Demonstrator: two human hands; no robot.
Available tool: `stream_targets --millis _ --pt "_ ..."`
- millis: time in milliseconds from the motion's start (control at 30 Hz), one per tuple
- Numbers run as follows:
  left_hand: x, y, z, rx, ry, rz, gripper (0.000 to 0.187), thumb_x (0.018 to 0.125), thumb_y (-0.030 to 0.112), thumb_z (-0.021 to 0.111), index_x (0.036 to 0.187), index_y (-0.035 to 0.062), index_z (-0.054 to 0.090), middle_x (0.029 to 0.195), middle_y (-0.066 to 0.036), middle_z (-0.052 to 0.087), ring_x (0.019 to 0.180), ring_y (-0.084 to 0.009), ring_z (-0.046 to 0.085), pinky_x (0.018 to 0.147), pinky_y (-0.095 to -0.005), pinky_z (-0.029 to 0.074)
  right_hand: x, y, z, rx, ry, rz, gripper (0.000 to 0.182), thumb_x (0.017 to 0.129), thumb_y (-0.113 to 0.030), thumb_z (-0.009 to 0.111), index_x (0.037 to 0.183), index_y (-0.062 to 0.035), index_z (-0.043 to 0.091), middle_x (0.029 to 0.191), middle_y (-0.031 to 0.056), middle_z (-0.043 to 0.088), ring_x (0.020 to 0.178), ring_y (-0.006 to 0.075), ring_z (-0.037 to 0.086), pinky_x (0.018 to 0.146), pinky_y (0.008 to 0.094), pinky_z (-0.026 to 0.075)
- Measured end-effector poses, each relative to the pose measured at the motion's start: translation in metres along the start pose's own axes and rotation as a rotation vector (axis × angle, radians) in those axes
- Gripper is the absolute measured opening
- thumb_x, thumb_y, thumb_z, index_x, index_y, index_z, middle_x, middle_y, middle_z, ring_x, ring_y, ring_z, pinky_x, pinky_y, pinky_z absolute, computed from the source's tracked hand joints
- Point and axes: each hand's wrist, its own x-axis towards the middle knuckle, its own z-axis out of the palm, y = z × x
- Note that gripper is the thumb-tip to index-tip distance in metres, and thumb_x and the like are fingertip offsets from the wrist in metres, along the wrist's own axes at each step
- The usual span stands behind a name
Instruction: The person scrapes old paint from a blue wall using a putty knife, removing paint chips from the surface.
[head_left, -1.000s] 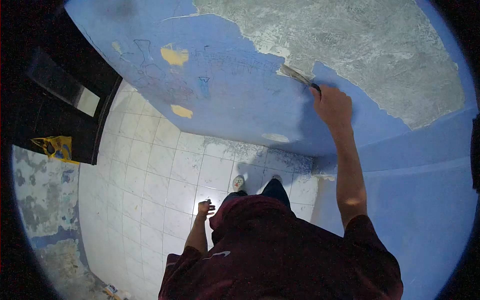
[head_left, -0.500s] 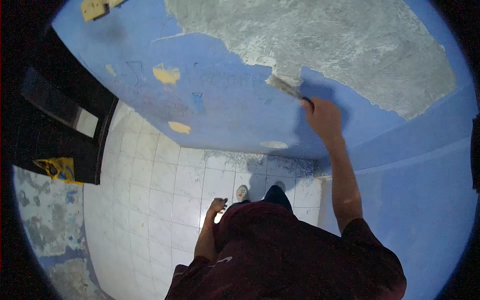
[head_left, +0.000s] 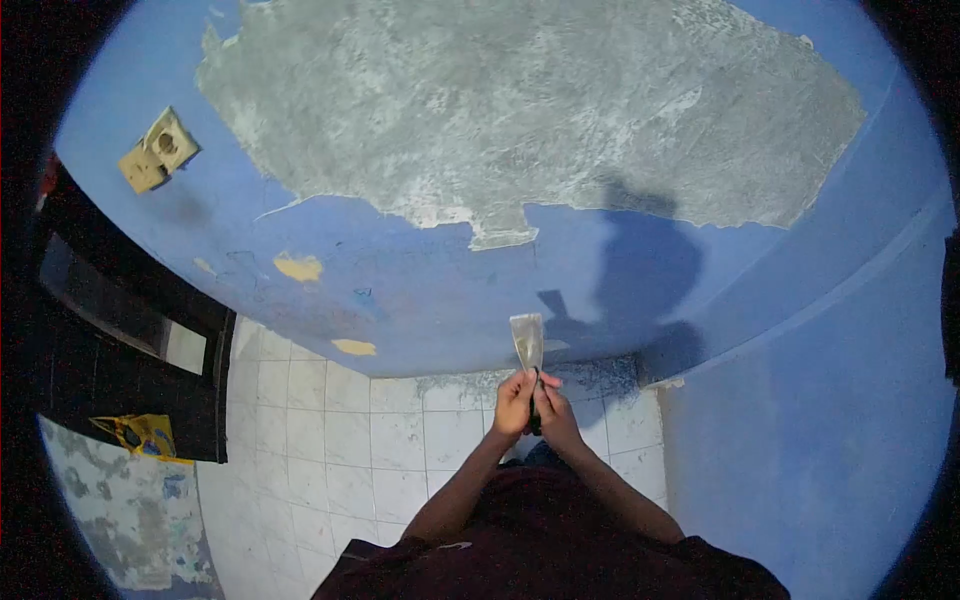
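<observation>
A scraper (head_left: 527,338) with a wide flat metal blade and a dark handle points up, away from my body. Both hands are closed round its handle, my left hand (head_left: 512,404) on the left side and my right hand (head_left: 556,414) on the right, close together. The blade is apart from the blue wall (head_left: 430,290). Above it on that wall lies a large grey patch of bare plaster (head_left: 500,110) with ragged, whitish lower edges.
A socket plate (head_left: 158,152) sits on the wall at upper left. Dark furniture (head_left: 130,300) stands at left, with a yellow bag (head_left: 145,436) near it. Grey debris (head_left: 460,390) lies on the white tiled floor (head_left: 390,452) along the wall's foot. Another blue wall (head_left: 800,430) is at right.
The scraper has come away from the plaster edge and down in front of my body. My left hand has risen from my side to its handle. The view has shifted, showing more of the upper wall.
</observation>
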Motion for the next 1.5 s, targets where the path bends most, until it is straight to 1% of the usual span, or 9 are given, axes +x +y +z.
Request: stream_targets --millis 67,333,567,833,1100,1267,1367,1433,1500 --pt "-0.005 -0.019 -0.003 -0.011 0.038 -0.053 0.039 0.103 0.035 0.043 0.094 0.0005 0.059 0.073 -0.008 0.064 0.056 -0.0160 0.062 0.049 -0.0291 0.051 -0.012 -0.031 -0.030 -0.143 -0.333 0.503 0.031 0.098 -0.026 0.053 0.109 0.0027 0.060 0.090 0.0133 0.066 0.083 0.0241 0.065 0.072 0.0355 0.054" --pt "0.015 0.039 -0.024 -0.013 0.155 -0.417 0.031 0.103 0.031 0.044 0.110 0.0037 0.055 0.068 -0.006 0.056 0.048 -0.0151 0.053 0.043 -0.0309 0.045 -0.025 -0.012 -0.097 -0.427 -0.348 0.476 0.030 0.094 -0.027 0.060 0.102 0.0021 0.064 0.098 0.0158 0.067 0.093 0.0279 0.066 0.080 0.0373 0.054" --pt "0.064 0.112 -0.009 -0.349 0.086 -0.228 0.032 0.103 0.024 0.043 0.127 0.0042 0.049 0.070 -0.007 0.055 0.051 -0.0155 0.054 0.042 -0.0287 0.043 0.068 -0.044 -0.063 -0.392 -0.221 0.111 0.033 0.093 -0.020 0.058 0.118 0.0006 0.055 0.107 0.0223 0.063 0.101 0.0402 0.061 0.088 0.0457 0.048" --pt "0.124 0.126 -0.040 0.129 -0.198 -0.223 0.031 0.103 0.016 0.039 0.130 0.0044 0.048 0.075 -0.008 0.057 0.052 -0.0134 0.057 0.039 -0.0268 0.046 0.154 -0.091 0.001 -0.767 0.082 -0.382 0.038 0.091 -0.011 0.057 0.128 -0.0026 0.050 0.128 0.0192 0.051 0.117 0.0380 0.052 0.095 0.0463 0.043" --pt "0.141 0.147 -0.061 0.473 -0.365 -0.161 0.056 0.104 0.019 0.033 0.155 0.0195 0.009 0.067 -0.004 0.052 0.051 -0.0120 0.049 0.047 -0.0278 0.043 0.161 -0.065 0.047 -0.811 0.327 -0.319 0.039 0.089 -0.004 0.057 0.127 -0.0013 0.051 0.130 0.0157 0.051 0.119 0.0363 0.051 0.097 0.0454 0.044" --pt "0.145 0.138 -0.063 0.692 -0.369 0.034 0.057 0.103 0.022 0.034 0.155 0.0196 0.009 0.068 -0.010 0.056 0.060 -0.0185 0.055 0.063 -0.0336 0.047 0.165 -0.067 0.048 -0.922 0.342 -0.411 0.040 0.088 -0.003 0.056 0.127 -0.0016 0.051 0.129 0.0175 0.052 0.118 0.0363 0.052 0.096 0.0454 0.045" --pt "0.145 0.139 -0.057 0.706 -0.332 0.037 0.056 0.102 0.019 0.037 0.153 0.0136 0.016 0.069 -0.013 0.058 0.062 -0.0223 0.058 0.063 -0.0357 0.048 0.180 -0.050 0.052 -0.709 0.420 -0.395 0.033 0.089 -0.008 0.057 0.122 -0.0015 0.055 0.120 0.0166 0.059 0.111 0.0324 0.058 0.093 0.0432 0.047" --pt "0.146 0.122 -0.061 0.706 -0.281 0.075 0.049 0.102 0.018 0.038 0.149 0.0097 0.025 0.070 -0.014 0.059 0.063 -0.0236 0.060 0.063 -0.0360 0.049 0.186 -0.041 0.057 0.039 0.446 0.145 0.026 0.094 -0.020 0.058 0.112 -0.0005 0.061 0.105 0.0145 0.066 0.099 0.0274 0.064 0.086 0.0368 0.050" --pt "0.150 0.116 -0.058 0.694 -0.227 0.113 0.045 0.102 0.018 0.038 0.144 0.0059 0.033 0.071 -0.016 0.060 0.064 -0.0250 0.062 0.063 -0.0363 0.049 0.194 -0.042 0.061 0.338 0.374 0.212 0.031 0.097 -0.027 0.054 0.109 0.0005 0.063 0.100 0.0109 0.067 0.094 0.0213 0.064 0.083 0.0336 0.051"
